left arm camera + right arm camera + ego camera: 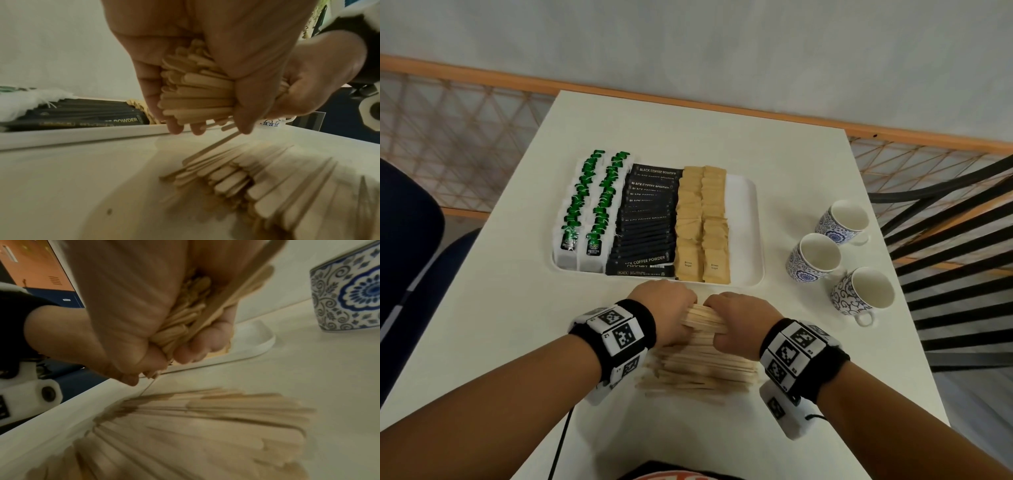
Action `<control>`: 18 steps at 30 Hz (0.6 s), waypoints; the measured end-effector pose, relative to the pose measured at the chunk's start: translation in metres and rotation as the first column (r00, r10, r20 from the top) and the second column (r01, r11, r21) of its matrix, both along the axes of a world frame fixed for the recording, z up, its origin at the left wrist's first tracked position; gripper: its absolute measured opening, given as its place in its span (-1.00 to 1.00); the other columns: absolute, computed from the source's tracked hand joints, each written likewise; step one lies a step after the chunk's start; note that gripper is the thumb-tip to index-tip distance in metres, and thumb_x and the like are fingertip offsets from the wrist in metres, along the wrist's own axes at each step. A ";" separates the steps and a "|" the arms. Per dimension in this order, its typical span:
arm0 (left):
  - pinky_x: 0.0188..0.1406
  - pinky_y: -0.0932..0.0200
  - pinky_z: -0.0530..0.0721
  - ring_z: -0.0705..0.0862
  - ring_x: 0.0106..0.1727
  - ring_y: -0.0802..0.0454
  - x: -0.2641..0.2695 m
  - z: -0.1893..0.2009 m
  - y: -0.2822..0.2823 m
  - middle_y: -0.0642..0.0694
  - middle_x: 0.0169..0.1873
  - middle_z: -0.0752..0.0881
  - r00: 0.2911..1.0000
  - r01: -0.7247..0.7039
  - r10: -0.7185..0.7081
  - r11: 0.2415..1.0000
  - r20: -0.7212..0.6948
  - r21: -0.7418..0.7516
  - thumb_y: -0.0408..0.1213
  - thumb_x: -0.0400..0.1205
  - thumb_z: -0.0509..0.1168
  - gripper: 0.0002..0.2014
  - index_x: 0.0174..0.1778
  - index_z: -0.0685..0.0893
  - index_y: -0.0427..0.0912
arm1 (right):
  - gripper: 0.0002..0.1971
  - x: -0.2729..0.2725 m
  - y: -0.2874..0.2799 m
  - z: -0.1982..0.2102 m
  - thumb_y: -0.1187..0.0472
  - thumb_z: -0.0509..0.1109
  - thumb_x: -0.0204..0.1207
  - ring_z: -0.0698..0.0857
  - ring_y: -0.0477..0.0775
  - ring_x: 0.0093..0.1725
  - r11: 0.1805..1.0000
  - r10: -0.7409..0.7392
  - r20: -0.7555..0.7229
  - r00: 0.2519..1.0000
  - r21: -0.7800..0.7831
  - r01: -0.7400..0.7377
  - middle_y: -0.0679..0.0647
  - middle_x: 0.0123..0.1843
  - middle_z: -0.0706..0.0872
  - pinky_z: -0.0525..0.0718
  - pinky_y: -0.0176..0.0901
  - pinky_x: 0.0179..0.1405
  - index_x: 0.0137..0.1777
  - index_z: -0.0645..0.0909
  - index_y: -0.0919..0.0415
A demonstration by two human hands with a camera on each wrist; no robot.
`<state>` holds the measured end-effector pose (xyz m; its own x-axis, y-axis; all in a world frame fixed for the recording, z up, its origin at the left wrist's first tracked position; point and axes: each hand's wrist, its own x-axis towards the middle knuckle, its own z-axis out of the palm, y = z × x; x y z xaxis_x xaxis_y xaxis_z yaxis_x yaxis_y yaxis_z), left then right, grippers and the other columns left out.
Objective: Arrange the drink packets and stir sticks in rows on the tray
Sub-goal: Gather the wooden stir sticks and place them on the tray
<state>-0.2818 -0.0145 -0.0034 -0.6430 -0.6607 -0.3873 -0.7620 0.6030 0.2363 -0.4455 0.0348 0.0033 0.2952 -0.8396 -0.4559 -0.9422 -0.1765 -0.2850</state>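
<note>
Head view shows a bundle of stir sticks (pixel 703 319) clasped between both hands just above the bench (pixel 517 308), its long axis running left to right, across the body; the left hand (pixel 662 308) is curled round one end and the right hand (pixel 739 317) round the other, knuckles up and wrists roughly level; the rest of the sticks are left in a loose pile (pixel 698 370) on the bench directly beneath and towards the body. The tray (pixel 743 222) is set just beyond the hands, its near rim close to the knuckles; green tea packets (pixel 585 209), black coffee packets (pixel 647 222) and brown sugar packets (pixel 702 222) are already laid in rows from left to right, and a bare strip is left along the tray's right side. That strip runs away from the body, so the bundle is judged to need a quarter turn before it is laid there; the right hand is the nearer to it. Three patterned cups (pixel 840 253) are stood further right, well apart from the tray. In the wrist views the fingers (pixel 148 91) are seen wrapped tightly round the stick ends, with a few sticks slipping loose below.
</note>
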 end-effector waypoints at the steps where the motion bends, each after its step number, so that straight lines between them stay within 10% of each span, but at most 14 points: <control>1: -0.18 0.17 0.46 0.65 0.01 -0.02 0.000 0.000 -0.001 0.03 -0.03 0.68 1.000 0.000 -0.001 1.000 -0.011 -0.019 0.08 0.52 0.32 -0.71 0.05 0.61 0.01 | -0.56 0.001 0.000 0.002 0.09 0.35 0.44 0.61 0.09 0.08 1.000 0.000 0.007 1.000 -0.005 0.000 0.00 0.13 0.59 0.55 -0.12 -0.03 0.34 0.45 0.02; 9: -0.15 0.20 0.45 0.61 -0.05 0.02 0.019 -0.009 -0.001 0.02 -0.08 0.64 0.950 -0.094 0.155 0.969 -0.271 0.228 -0.19 0.59 0.30 -0.86 0.05 0.55 -0.01 | -0.40 0.003 -0.018 0.035 -0.12 0.41 0.45 0.64 0.01 0.18 0.999 0.041 0.085 0.996 -0.031 -0.039 -0.07 0.20 0.67 0.61 -0.08 0.18 0.49 0.37 -0.13; 18: -0.25 0.15 0.51 0.52 -0.30 0.16 0.030 -0.029 -0.001 0.00 -0.31 0.59 0.683 -0.123 0.437 0.859 -0.586 0.497 -0.13 0.44 0.23 -0.83 -0.20 0.59 -0.15 | -0.72 0.020 -0.047 0.065 -0.18 0.45 0.43 0.67 -0.13 -0.10 0.991 -0.027 0.198 0.980 -0.123 0.053 -0.11 -0.10 0.78 0.68 -0.15 -0.03 0.02 0.73 -0.07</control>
<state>-0.2515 -0.0154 -0.0326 -0.6366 -0.7448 -0.1998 -0.4246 0.1222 0.8971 -0.4259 -0.0119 0.0683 0.3332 -0.8997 -0.2819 -0.8773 -0.1863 -0.4423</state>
